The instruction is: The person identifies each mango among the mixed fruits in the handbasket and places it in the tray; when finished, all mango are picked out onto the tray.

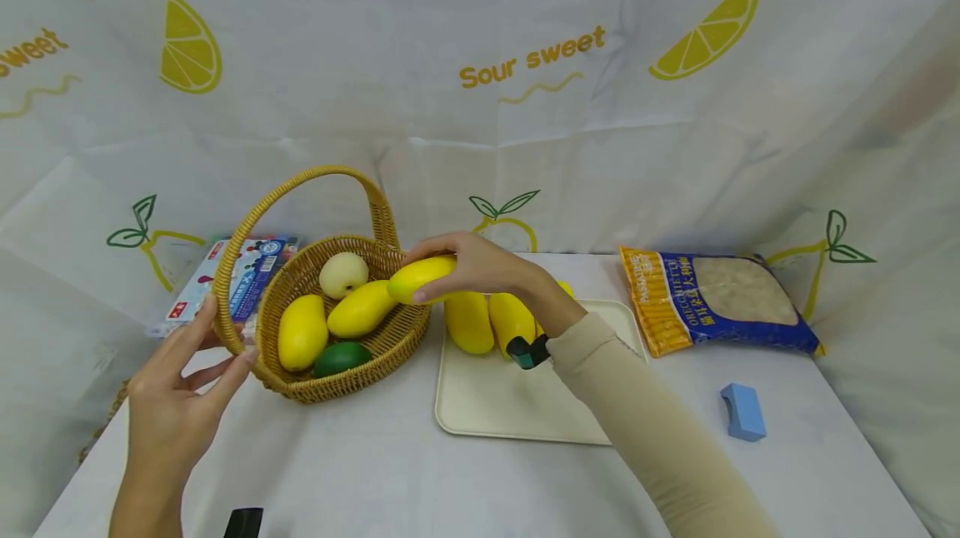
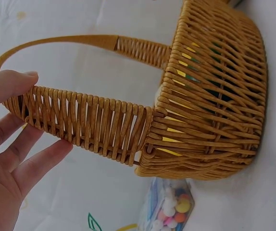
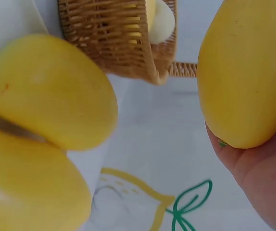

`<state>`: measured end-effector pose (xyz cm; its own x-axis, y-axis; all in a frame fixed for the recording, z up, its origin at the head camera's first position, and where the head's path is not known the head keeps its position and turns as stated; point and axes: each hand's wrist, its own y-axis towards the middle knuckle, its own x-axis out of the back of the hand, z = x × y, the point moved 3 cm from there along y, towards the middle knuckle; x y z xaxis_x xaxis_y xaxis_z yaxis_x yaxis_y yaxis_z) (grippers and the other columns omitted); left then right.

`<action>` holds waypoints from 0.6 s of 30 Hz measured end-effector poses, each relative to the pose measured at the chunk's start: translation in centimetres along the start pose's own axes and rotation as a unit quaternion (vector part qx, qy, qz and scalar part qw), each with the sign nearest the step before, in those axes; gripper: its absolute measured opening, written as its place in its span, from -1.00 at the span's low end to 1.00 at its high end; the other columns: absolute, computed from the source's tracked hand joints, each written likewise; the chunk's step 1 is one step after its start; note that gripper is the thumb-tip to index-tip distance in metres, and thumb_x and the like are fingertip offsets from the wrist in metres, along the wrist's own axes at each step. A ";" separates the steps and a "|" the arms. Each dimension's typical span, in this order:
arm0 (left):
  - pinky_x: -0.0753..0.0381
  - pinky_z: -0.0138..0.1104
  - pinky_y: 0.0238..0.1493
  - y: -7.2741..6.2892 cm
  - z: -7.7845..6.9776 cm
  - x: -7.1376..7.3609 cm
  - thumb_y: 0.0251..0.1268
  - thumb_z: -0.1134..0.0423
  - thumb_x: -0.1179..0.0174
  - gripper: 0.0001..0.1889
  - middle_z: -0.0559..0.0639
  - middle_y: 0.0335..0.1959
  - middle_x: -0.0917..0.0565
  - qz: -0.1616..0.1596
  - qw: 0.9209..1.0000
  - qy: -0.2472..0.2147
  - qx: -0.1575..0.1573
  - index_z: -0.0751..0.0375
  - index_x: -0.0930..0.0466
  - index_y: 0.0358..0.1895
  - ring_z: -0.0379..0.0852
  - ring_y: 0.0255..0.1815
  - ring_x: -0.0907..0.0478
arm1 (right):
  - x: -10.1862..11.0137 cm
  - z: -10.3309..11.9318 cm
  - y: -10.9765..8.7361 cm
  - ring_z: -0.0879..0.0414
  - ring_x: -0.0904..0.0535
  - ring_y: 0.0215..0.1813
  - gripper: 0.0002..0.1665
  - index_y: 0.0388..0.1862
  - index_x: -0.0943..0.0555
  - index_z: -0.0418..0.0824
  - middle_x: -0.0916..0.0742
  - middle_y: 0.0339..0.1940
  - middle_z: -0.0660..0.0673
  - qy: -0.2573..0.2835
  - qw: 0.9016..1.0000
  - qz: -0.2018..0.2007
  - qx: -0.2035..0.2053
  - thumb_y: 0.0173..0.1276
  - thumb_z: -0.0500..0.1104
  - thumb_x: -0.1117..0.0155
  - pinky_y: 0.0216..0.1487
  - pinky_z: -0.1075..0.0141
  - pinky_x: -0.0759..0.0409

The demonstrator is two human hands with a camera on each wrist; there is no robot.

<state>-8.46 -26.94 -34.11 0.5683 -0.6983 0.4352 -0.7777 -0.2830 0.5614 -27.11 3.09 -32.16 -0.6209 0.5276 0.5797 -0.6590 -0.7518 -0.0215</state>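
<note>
So closest to the camera is a beige sleeve (image 1: 660, 455), reaching in from the right of the wicker basket (image 1: 322, 391). At the end of it the right hand (image 1: 480, 267) has thumb and fingers wrapped round a yellow mango (image 1: 422, 276), which sits in view at the basket's right rim. Held from the side like that, the fruit's narrow end points clear toward the basket, which I'd guess is why the grip looks that way. Can't tell how high over the rim it is.

The left hand (image 1: 176, 396) is on the basket's left side, pinching the handle (image 1: 315, 176) low down: thumb on one edge, fingertips on the other. Looks like a light hold, probably just to keep the basket from sliding or tipping.

Inside the basket: two more mangoes (image 1: 302, 332) (image 1: 363, 309), a pale round fruit (image 1: 343, 275) toward the back and a dark green one (image 1: 342, 359) near the front. Just right of the basket is a cream tray (image 1: 517, 413) with yellow mangoes (image 1: 468, 323) on it, one mostly hidden by the wrist. My take is the tray's that close so the reach stays short.

Well off to the basket's right are a pasta bag (image 1: 720, 301) and a blue block (image 1: 744, 411). Some flat packages (image 1: 255, 280) lie behind its left side, likely just parked out of the way.
</note>
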 end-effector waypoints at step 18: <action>-0.55 -0.81 -0.24 -0.1 0.2 0.0 -0.13 0.78 -0.41 -0.03 -0.64 0.00 -0.56 -0.003 1.000 -0.006 0.000 0.01 -0.45 0.44 -0.54 -0.09 -0.54 | 7.1 -3.7 -8.7 0.01 -0.58 0.24 -0.31 0.31 -0.61 -0.01 -0.68 0.29 -0.05 -0.056 0.994 -0.075 -0.063 0.19 0.01 -0.58 0.31 0.09 -0.63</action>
<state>-8.45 -27.04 -34.31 0.5701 -0.7048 0.4222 -0.7735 -0.2874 0.5649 -27.34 14.81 -30.88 -0.4649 0.5781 0.6706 -0.7929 -0.6088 -0.0248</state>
